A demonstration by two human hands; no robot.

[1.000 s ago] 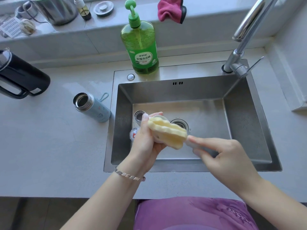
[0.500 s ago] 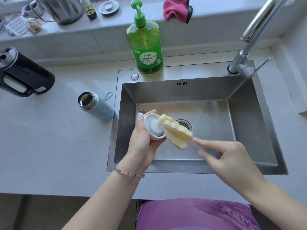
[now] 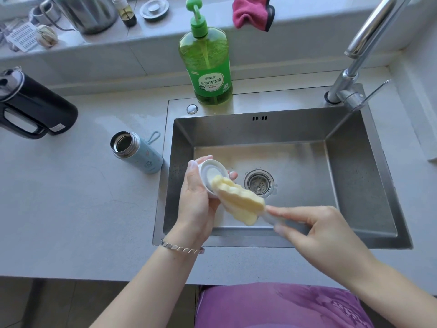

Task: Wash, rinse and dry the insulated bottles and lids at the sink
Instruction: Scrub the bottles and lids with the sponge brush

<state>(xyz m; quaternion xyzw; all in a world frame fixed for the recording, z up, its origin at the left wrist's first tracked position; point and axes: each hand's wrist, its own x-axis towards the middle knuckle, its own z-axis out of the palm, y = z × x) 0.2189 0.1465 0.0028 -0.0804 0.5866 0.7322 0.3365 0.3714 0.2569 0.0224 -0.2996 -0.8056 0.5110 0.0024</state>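
Over the left part of the steel sink [image 3: 354, 185], my left hand [image 3: 198, 197] holds a white bottle lid [image 3: 210, 171], its hollow side turned toward me. My right hand [image 3: 316, 233] grips the pale handle of a yellow sponge brush [image 3: 238, 201], whose tip touches the lid's lower edge. A small light-blue insulated bottle [image 3: 139, 152] stands open on the counter just left of the sink. A large black insulated jug [image 3: 33, 110] lies at the far left.
A green dish-soap pump bottle [image 3: 207, 65] stands behind the sink. The faucet [image 3: 354, 67] rises at the back right. A pink cloth [image 3: 250, 13], a steel pot [image 3: 89, 10] and a metal lid [image 3: 153, 8] sit on the ledge. The drain [image 3: 259, 182] is uncovered.
The sponge has slid down off the lid, so the lid's inside now shows. Both hands have stayed over the sink's left part.
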